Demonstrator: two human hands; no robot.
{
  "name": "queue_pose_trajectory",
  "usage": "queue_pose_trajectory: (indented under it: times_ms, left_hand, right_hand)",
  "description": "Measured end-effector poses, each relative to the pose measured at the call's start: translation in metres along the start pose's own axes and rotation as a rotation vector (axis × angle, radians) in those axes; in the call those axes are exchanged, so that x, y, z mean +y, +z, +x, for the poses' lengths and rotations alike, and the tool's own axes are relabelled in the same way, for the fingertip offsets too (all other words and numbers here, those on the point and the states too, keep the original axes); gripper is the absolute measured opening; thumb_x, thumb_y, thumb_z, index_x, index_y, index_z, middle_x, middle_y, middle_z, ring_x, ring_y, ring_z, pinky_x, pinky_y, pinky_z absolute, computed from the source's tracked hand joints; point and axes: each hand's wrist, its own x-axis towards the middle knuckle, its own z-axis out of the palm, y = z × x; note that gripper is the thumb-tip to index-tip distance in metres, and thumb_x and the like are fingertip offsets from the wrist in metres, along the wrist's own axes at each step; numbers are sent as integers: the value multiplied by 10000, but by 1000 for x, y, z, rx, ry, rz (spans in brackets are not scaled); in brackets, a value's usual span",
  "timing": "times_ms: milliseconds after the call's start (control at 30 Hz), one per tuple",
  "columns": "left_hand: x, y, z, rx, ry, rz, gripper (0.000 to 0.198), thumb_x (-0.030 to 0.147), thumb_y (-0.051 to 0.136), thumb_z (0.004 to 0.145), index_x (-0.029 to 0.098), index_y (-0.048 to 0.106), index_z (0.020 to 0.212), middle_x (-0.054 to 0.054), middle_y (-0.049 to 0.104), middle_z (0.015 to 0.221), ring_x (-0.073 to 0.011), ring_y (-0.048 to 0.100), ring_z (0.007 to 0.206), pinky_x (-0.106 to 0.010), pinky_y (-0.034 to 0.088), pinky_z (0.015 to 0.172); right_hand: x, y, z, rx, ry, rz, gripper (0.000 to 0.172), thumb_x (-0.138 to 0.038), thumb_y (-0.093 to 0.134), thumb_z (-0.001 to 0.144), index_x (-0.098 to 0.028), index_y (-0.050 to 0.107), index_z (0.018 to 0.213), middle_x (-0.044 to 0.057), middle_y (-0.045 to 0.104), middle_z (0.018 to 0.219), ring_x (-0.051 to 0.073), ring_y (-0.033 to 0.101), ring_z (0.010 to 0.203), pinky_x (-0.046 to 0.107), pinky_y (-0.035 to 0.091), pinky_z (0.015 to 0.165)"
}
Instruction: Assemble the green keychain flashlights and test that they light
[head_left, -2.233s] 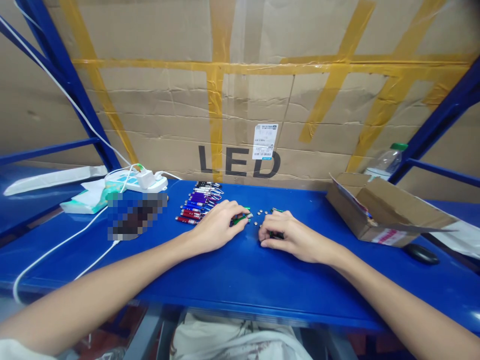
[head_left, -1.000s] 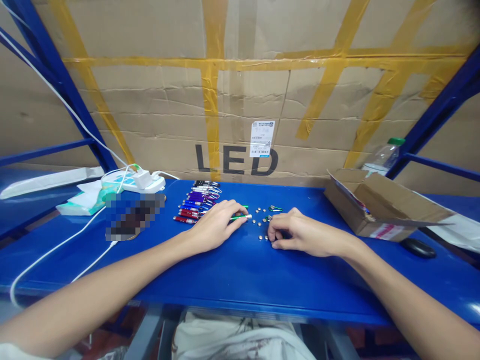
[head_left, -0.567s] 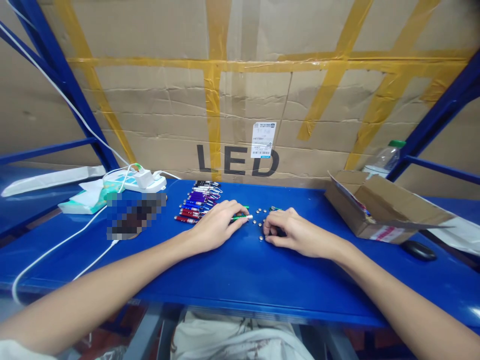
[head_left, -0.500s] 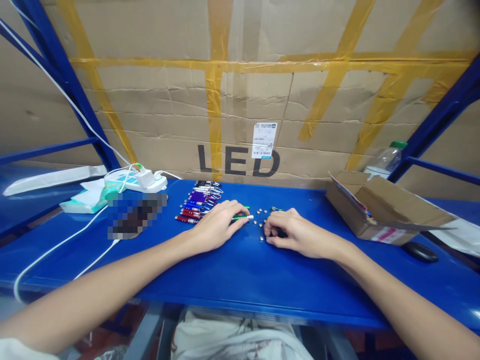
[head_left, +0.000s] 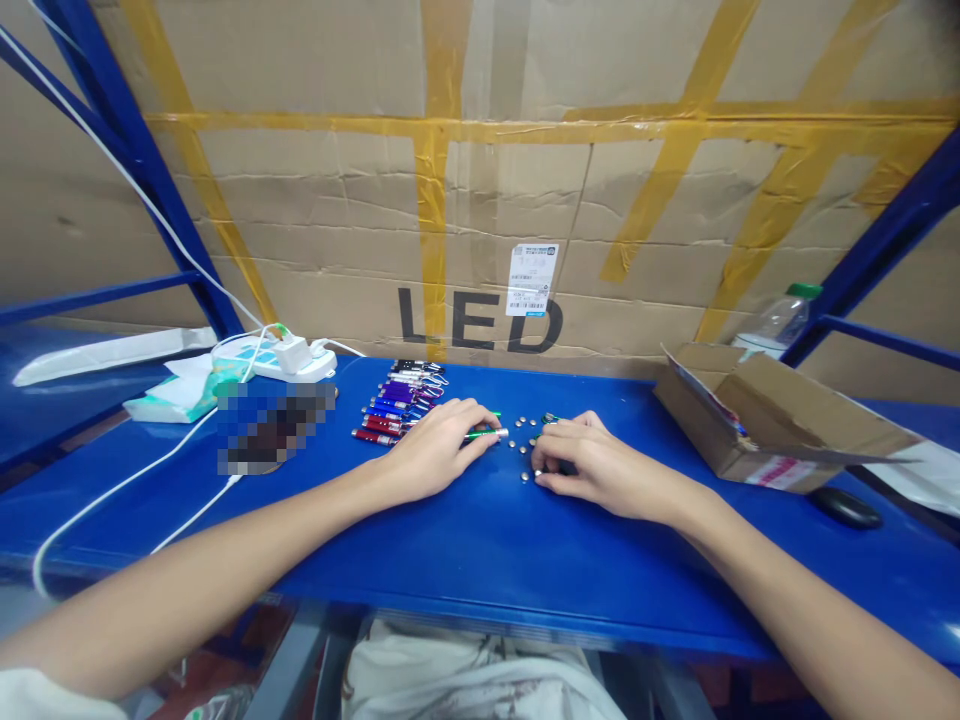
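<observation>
My left hand [head_left: 439,452] rests on the blue table with its fingers curled over a slim green keychain penlight [head_left: 489,434]. Its silver end points toward the right. Behind those fingers a bit of another green piece [head_left: 496,414] shows. Between the hands lie several small silver button cells [head_left: 524,477]. My right hand [head_left: 581,462] is closed in a pinch at a button cell [head_left: 538,474], thumb and fingertip against it. A green part with a metal clip [head_left: 549,418] lies just behind the right hand, partly hidden.
Keychain penlights [head_left: 381,423] in several colours lie in a row left of my left hand. Further left are a power strip [head_left: 281,358], a tissue pack [head_left: 172,395] and white cables. An open cardboard box [head_left: 731,440] and black mouse [head_left: 847,507] stand right.
My right thumb and fingertip have come together at a button cell, which now shows between them. The left hand stays on the green penlight. The view has shifted slightly.
</observation>
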Motion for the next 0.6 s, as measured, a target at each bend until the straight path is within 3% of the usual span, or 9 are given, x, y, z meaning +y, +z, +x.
queue_pose_trajectory:
  times_ms: [200, 400, 600]
  left_hand:
    - [1, 0, 0, -11, -16, -2, 218, 363, 558, 1099, 217, 683, 1202, -73, 715, 1194, -263, 641, 1127, -430, 495, 1022]
    - [1, 0, 0, -21, -21, 0, 220, 362, 554, 1100, 219, 685, 1203, -73, 712, 1186, -264, 636, 1117, -434, 495, 1014]
    - [1, 0, -1, -14, -12, 12, 235, 368, 551, 1100, 210, 681, 1215, -79, 711, 1196, -267, 632, 1112, -442, 498, 1011]
  right_hand:
    - [-1, -4, 0, -6, -14, -3, 136, -311, 612, 1080, -230, 678, 993, 37, 752, 1049, 249, 650, 1041, 413, 286, 946]
    - [-3, -1, 0, -16, 3, 9, 97, -256, 622, 1054, -214, 636, 967, 23, 721, 993, 218, 636, 961, 397, 302, 939]
    - [-6, 3, 3, 59, 8, 28, 95, -293, 608, 1065, -221, 624, 1005, 33, 703, 1010, 221, 608, 957, 389, 319, 935]
